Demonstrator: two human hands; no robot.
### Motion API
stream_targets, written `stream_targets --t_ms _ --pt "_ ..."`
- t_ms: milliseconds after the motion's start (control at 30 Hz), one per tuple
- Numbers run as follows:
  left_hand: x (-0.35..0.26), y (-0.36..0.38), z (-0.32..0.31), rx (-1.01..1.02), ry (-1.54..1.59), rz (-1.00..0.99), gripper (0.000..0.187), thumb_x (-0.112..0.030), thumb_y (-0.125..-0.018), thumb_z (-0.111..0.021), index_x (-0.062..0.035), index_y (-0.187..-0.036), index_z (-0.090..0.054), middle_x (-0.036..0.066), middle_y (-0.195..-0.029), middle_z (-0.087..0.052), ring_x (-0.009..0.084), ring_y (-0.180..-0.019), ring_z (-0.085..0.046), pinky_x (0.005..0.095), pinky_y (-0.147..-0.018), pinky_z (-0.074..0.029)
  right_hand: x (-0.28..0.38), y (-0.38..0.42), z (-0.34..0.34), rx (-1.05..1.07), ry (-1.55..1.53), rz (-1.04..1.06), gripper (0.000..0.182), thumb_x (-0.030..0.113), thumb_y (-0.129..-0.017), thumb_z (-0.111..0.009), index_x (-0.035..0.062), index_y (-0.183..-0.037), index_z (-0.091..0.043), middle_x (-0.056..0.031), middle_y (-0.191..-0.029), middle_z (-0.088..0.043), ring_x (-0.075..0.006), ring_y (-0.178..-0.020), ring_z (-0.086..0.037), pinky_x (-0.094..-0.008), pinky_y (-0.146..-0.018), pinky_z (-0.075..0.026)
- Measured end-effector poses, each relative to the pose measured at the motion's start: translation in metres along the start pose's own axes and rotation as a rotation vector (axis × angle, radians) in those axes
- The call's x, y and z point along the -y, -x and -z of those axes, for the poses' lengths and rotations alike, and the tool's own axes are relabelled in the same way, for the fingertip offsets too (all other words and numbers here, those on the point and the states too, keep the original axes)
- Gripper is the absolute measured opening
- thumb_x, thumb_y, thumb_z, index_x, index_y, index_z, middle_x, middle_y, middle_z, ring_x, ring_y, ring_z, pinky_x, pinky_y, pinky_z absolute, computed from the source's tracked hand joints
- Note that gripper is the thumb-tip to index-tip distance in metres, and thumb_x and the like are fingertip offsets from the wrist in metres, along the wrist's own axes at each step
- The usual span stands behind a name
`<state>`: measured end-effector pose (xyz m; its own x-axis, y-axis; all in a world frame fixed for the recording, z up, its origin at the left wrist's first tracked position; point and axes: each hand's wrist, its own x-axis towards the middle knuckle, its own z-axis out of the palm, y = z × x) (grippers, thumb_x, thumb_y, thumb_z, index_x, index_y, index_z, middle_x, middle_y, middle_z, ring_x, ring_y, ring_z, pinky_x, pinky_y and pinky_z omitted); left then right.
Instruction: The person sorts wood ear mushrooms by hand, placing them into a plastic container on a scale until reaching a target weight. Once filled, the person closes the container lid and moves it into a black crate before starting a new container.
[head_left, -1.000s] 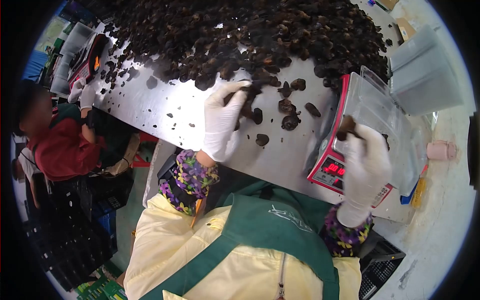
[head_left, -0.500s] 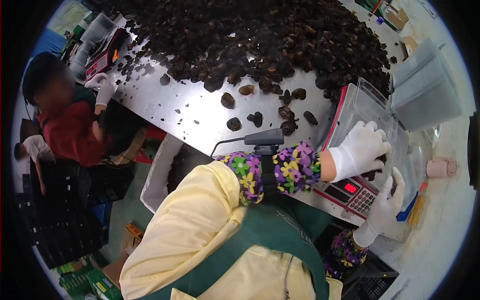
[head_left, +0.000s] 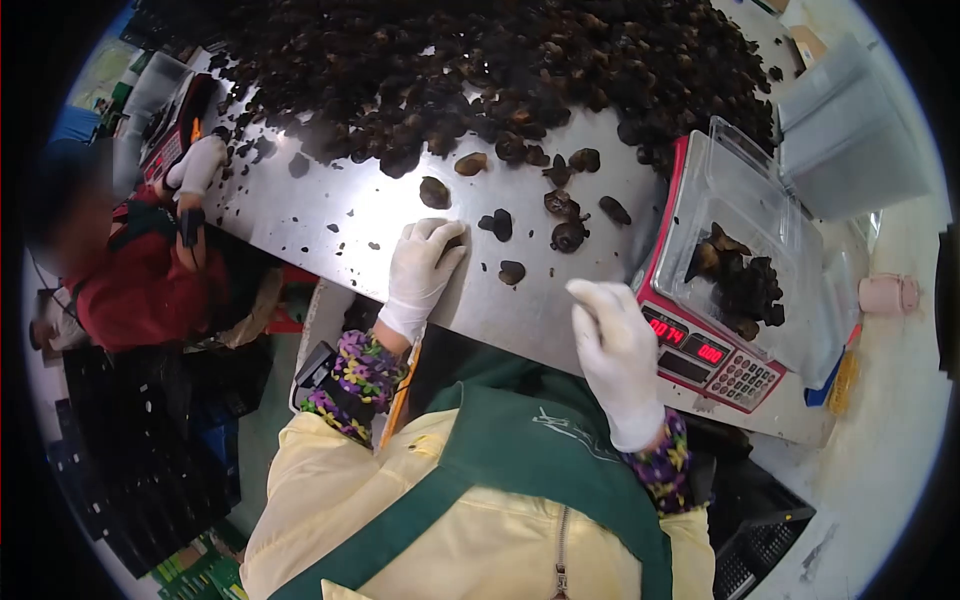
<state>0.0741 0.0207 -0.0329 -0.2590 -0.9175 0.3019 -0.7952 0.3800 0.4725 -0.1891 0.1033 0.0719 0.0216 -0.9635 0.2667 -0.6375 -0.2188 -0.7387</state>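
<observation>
A clear plastic container (head_left: pixel 745 215) stands on the red scale (head_left: pixel 700 345) at the right of the frame and holds a small heap of dark dried mushrooms (head_left: pixel 740 285), so it looks only partly filled. The big mushroom pile (head_left: pixel 470 60) across the top of the steel table (head_left: pixel 330 215) is hardly reduced. The left hand (head_left: pixel 422 268), gloved, lies on the table in the middle, fingers together over a loose mushroom; whether it pinches it I cannot tell. The right hand (head_left: pixel 615 345) hovers near the scale, fingers loosely curled, holding nothing visible.
</observation>
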Motion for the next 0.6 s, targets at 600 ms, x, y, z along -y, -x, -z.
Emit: stream_targets --t_ms 600 --pt "-0.044 -0.062 -0.027 0.053 0.385 0.088 0.027 -0.001 -0.085 -0.068 -0.0079 -0.112 -0.067 0.014 -0.102 -0.064 0.0336 -0.094 -0.065 0.0365 -0.081 -0.053 -0.002 -0.028 -0.025 -0.134 0.510 0.172 0.013 0.018 -0.085 -0.071 0.0144 -0.097 -0.065 -0.0033 -0.082 -0.061 -0.0216 -0.073 -0.064 -0.0358 -0.066 -0.052"
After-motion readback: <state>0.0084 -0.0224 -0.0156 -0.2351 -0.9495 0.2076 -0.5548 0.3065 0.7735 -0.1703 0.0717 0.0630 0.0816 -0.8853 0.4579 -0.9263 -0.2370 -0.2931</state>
